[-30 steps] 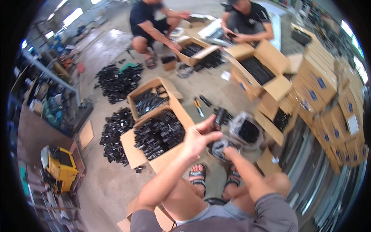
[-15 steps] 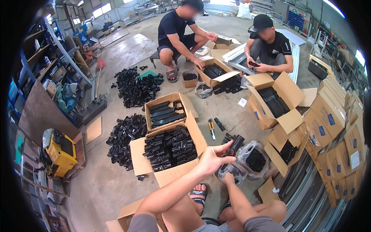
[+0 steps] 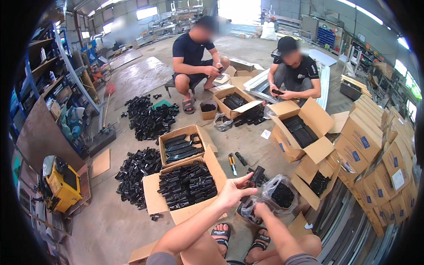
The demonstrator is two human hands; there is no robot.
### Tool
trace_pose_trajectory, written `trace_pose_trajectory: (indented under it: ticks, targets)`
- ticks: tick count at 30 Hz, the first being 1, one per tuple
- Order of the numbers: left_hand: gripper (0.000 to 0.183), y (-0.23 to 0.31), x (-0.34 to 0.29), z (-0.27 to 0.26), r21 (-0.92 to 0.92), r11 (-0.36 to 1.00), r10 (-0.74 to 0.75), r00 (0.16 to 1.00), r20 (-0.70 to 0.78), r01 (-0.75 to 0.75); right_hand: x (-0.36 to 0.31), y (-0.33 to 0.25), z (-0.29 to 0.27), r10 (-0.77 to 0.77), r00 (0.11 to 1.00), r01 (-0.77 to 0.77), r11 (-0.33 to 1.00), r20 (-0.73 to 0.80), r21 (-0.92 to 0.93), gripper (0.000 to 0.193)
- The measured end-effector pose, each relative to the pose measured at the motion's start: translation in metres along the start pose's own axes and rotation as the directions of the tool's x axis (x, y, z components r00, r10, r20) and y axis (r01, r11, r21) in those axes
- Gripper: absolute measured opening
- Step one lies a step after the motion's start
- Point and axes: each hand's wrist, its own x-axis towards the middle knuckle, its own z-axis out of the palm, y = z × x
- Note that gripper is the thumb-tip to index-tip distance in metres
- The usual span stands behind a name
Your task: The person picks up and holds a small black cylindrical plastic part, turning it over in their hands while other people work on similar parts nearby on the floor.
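My left hand (image 3: 234,192) grips a black plastic fitting (image 3: 257,175) between thumb and fingers, above the floor. Beside it, my right hand (image 3: 263,211) reaches into a clear plastic bag (image 3: 248,208) set in a small box. The bag hides its fingertips, so I cannot tell what they touch. Just beyond, another clear bag (image 3: 280,192) holds small black pieces. To the left of my left hand stands an open carton (image 3: 152,197) filled with black fittings; behind it, another carton (image 3: 203,134) holds similar parts in rows.
Two heaps of black fittings (image 3: 139,174) lie left of the cartons. An orange utility knife (image 3: 232,164) rests on the floor ahead. Two co-workers sit opposite, handling black parts beside open boxes (image 3: 326,115). Stacked cartons (image 3: 360,132) and long metal profiles (image 3: 340,212) line the right.
The view has shifted, so the scene sits further left. The co-worker at the far left has lifted a hand from a carton and now holds a dark part in both hands.
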Motion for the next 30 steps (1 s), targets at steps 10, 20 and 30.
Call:
trace_pose_trajectory:
  ticks: [10,20,30]
  targets:
    - [0.066,0.005,-0.005,0.002,-0.093,0.995,-0.028,0.999,-0.045,0.024,-0.078,-0.021,-0.245,-0.317,0.921,0.369,0.535,-0.224,0.760,0.017]
    - [0.067,0.008,-0.018,0.032,-0.315,0.949,-0.010,0.999,0.043,0.023,-0.202,-0.090,-0.247,-0.103,0.660,0.714,0.393,-0.744,0.579,0.017]
    - [0.066,0.005,-0.022,0.057,-0.305,0.952,0.003,0.996,0.092,0.025,-0.207,-0.091,-0.248,-0.056,0.624,0.716,0.440,-0.780,0.542,0.019]
